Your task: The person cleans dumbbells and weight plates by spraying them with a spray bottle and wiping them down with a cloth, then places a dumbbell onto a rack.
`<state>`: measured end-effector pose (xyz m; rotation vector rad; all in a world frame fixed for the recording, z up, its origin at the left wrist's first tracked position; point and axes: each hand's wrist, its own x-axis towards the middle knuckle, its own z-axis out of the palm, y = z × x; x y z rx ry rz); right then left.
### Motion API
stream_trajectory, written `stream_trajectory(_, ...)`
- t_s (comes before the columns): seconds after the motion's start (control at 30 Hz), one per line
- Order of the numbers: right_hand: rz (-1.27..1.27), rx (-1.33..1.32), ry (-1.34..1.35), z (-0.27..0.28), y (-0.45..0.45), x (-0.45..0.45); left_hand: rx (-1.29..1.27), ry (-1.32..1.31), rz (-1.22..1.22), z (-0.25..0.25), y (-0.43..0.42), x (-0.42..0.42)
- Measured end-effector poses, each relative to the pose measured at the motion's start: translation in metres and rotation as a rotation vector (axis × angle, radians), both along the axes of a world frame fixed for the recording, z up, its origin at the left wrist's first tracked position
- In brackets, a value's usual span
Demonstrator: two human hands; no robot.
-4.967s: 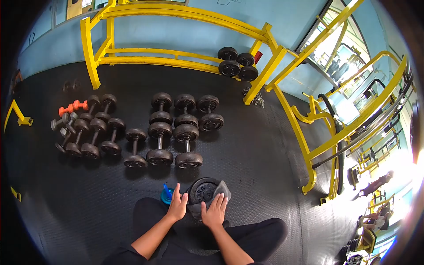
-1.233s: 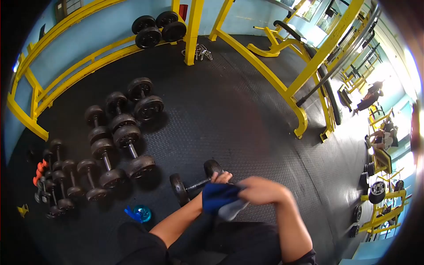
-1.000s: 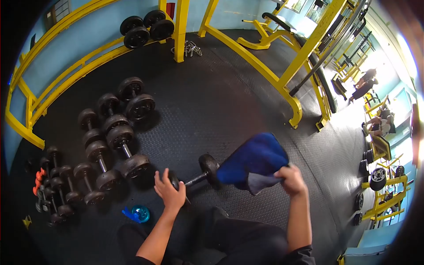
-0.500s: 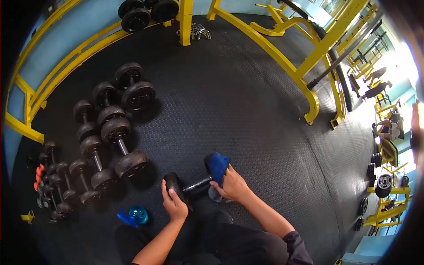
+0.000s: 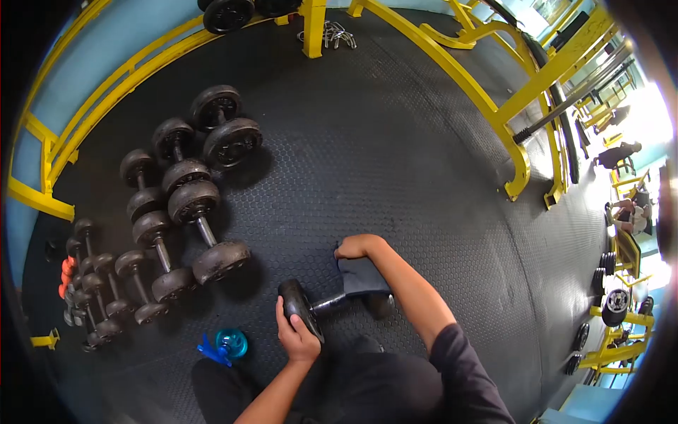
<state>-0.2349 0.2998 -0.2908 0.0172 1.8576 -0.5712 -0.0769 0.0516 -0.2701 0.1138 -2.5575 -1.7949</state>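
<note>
A black dumbbell (image 5: 329,303) lies on the floor in front of my legs. My left hand (image 5: 299,340) is wrapped against the lower side of its left weight. My right hand (image 5: 358,246) is bent over the far side of the right weight, its fingers closed on a blue and grey cloth (image 5: 364,276). The cloth drapes over that weight and hides much of it. A turquoise spray bottle (image 5: 232,343) with a blue nozzle lies to the left of my left hand.
Rows of dumbbells (image 5: 220,261) cover the floor at left, with small orange ones (image 5: 66,272) at the far left. Yellow frames (image 5: 519,166) rise at back and right. Metal clips (image 5: 339,35) lie by a post. People (image 5: 620,155) are far right.
My right hand has moved with the cloth from the near side of the right weight, over its top, to the far side. My left hand stays at the left weight. The view has shifted slightly.
</note>
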Motion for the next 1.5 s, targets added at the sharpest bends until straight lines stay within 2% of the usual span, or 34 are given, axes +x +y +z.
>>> stream_trajectory(0.13, -0.219, 0.204, 0.705, 0.025, -0.009, 0.072, -0.021, 0.015, -0.004, -0.007, -0.002, -0.004)
stream_trajectory(0.17, -0.222, 0.210, 0.692, 0.040, -0.019, 0.093, -0.026, 0.032, -0.003, -0.006, -0.001, -0.005)
stream_trajectory(0.23, -0.365, 0.245, 1.065, 0.064, -0.037, 0.128, -0.034, 0.063, -0.014, -0.010, -0.003, -0.004)
stream_trajectory(0.33, -0.446, 0.362, 1.220, 0.056, -0.053, 0.175, -0.024, 0.075, -0.007, -0.011, -0.001, -0.004)
stream_trajectory(0.4, -0.438, 0.371, 1.241, 0.023, -0.056, 0.208, -0.043, 0.065, -0.017, -0.008, 0.000, -0.004)
stream_trajectory(0.47, -0.614, 0.283, 1.397, -0.015, -0.062, 0.237, -0.026, 0.056, -0.007, -0.009, 0.000, -0.004)
stream_trajectory(0.53, -0.633, 0.296, 1.393, -0.051, -0.070, 0.257, -0.021, 0.062, -0.026, -0.010, -0.001, -0.004)
stream_trajectory(0.6, -0.792, 0.222, 1.494, -0.071, -0.076, 0.264, -0.032, 0.075, -0.014, -0.013, 0.000, -0.003)
stream_trajectory(0.67, -0.828, 0.211, 1.438, -0.080, -0.082, 0.267, -0.037, 0.094, -0.017, -0.016, 0.000, -0.003)
stream_trajectory(0.73, -1.415, -0.170, 1.243, -0.095, -0.096, 0.267, -0.041, 0.113, -0.022, -0.016, -0.001, -0.003)
stream_trajectory(0.77, -1.158, 0.070, 0.898, -0.101, -0.086, 0.277, -0.019, 0.095, -0.018, -0.016, -0.001, -0.003)
stream_trajectory(0.8, -1.159, 0.068, 0.909, -0.097, -0.078, 0.277, 0.006, 0.079, -0.010, -0.016, 0.000, -0.005)
stream_trajectory(0.87, -1.351, 0.113, 0.761, -0.088, -0.065, 0.274, 0.025, 0.065, -0.007, -0.016, 0.001, -0.011)
stream_trajectory(0.93, -1.495, -0.114, 0.659, -0.089, -0.042, 0.288, 0.036, 0.029, -0.002, -0.018, -0.001, -0.007)
stream_trajectory(1.0, -1.412, -0.128, 0.414, -0.030, -0.028, 0.298, 0.198, -0.020, 0.018, -0.024, -0.003, -0.011)
stream_trajectory(1.07, -1.337, -0.245, 0.593, 0.028, -0.037, 0.304, 0.289, -0.083, 0.049, -0.045, -0.010, -0.011)
stream_trajectory(1.1, -1.301, -0.410, 0.551, 0.054, -0.044, 0.303, 0.540, -0.196, 0.004, -0.042, -0.013, -0.013)
stream_trajectory(1.13, -1.282, -0.435, 0.536, 0.072, -0.051, 0.293, 0.789, -0.305, -0.042, -0.038, -0.017, -0.012)
stream_trajectory(1.17, -0.968, -0.537, 0.693, 0.086, -0.057, 0.279, 0.771, -0.377, -0.054, -0.034, -0.020, -0.014)
stream_trajectory(1.2, -0.650, -0.626, 0.838, 0.089, -0.064, 0.266, 0.829, -0.443, -0.036, -0.033, -0.022, -0.014)
stream_trajectory(1.27, -0.213, -0.493, 0.946, 0.069, -0.096, 0.242, 0.785, -0.382, -0.151, -0.039, -0.029, -0.011)
stream_trajectory(1.33, -0.188, -0.361, 1.021, 0.083, -0.122, 0.207, 0.783, -0.421, -0.168, -0.030, -0.034, -0.009)
stream_trajectory(1.4, -0.087, -0.408, 1.093, 0.073, -0.128, 0.173, 1.069, -0.496, -0.124, -0.035, -0.042, -0.008)
stream_trajectory(1.47, -0.233, -0.547, 0.967, 0.065, -0.128, 0.141, 0.834, -0.583, -0.146, -0.043, -0.044, 0.006)
stream_trajectory(1.5, -0.209, -0.559, 1.125, 0.044, -0.133, 0.125, 0.907, -0.587, -0.170, -0.052, -0.046, 0.008)
